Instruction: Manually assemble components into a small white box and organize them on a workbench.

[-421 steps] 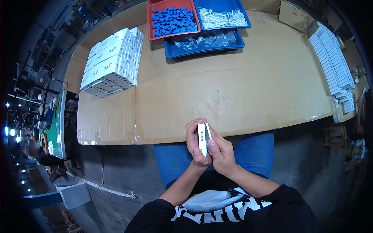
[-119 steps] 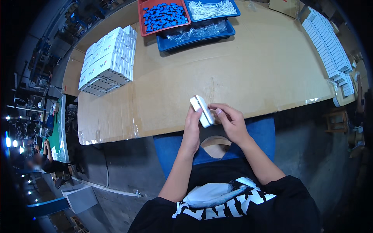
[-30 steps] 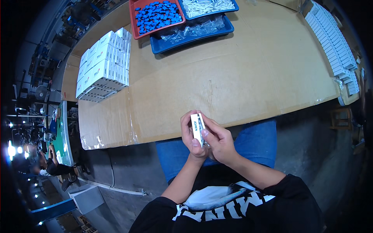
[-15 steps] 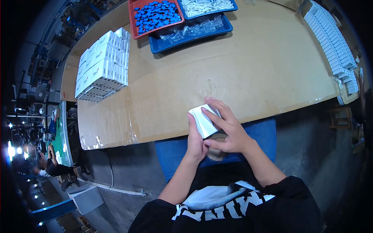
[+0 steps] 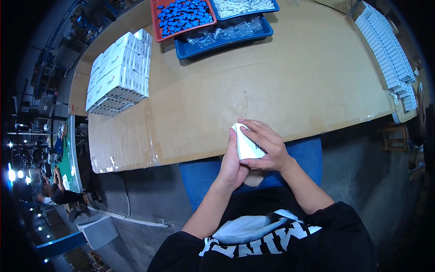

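Overhead, both hands (image 5: 253,152) clamped on a white box (image 5: 247,146) above the cardboard-covered table (image 5: 281,86), dim workshop around.

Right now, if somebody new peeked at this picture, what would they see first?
First, the two hands in the middle: the left hand and right hand together clasp a small white box at the near edge of the cardboard-covered table. Next, the red tray of blue pieces at the far edge, and the stack of white boxes at far left.
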The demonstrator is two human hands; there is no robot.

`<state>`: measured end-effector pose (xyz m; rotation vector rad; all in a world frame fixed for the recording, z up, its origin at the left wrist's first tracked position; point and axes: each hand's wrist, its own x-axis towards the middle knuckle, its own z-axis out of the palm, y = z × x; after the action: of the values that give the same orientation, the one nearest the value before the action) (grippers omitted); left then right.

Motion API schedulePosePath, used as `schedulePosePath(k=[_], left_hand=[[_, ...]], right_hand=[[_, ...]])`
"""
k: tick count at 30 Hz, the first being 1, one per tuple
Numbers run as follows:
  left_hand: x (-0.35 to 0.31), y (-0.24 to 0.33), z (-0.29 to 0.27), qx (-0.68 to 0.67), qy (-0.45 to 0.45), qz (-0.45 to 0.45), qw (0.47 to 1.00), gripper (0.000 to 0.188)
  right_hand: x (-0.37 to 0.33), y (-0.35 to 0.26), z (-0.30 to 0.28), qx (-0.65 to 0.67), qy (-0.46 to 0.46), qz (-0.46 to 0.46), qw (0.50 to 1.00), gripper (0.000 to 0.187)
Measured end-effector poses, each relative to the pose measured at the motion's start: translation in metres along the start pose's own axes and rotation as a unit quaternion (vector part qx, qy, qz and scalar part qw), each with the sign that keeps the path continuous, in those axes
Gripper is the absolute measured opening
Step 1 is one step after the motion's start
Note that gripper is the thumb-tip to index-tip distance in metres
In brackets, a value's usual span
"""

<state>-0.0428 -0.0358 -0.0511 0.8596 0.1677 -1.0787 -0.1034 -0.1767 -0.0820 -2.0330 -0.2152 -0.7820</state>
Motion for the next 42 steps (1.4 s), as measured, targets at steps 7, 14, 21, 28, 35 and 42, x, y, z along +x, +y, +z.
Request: schedulePosePath(k=[7, 14, 21, 28, 35, 42], left_hand=[[0.001, 0.003, -0.009, -0.030, -0.033, -0.029, 0.999, 0.064], [0.005, -0.033, -0.012, 0.373, -0.043, 0.168, 0.912, 0.065], [0.007, -0.023, 0.003, 0.261, 0.022, 0.254, 0.931, 0.077], [0.015, -0.016, -0.018, 0.223, 0.072, 0.206, 0.950, 0.055], [0.012, -0.015, -0.007, 0.250, 0.066, 0.202, 0.945, 0.057], [0.011, -0.020, -0.009, 0.265, 0.097, 0.184, 0.941, 0.057]], right_hand=[[-0.009, 0.008, 0.011, 0.074, 0.027, 0.051, 0.996, 0.069], [-0.003, -0.013, 0.015, 0.334, 0.125, 0.294, 0.887, 0.070], [-0.001, -0.021, 0.003, 0.372, 0.081, 0.266, 0.885, 0.064], [-0.006, -0.011, -0.003, 0.172, -0.046, 0.181, 0.967, 0.055], [-0.010, -0.003, 0.002, 0.045, -0.039, 0.094, 0.994, 0.055], [-0.018, 0.002, 0.013, -0.008, -0.005, 0.072, 0.997, 0.051]])
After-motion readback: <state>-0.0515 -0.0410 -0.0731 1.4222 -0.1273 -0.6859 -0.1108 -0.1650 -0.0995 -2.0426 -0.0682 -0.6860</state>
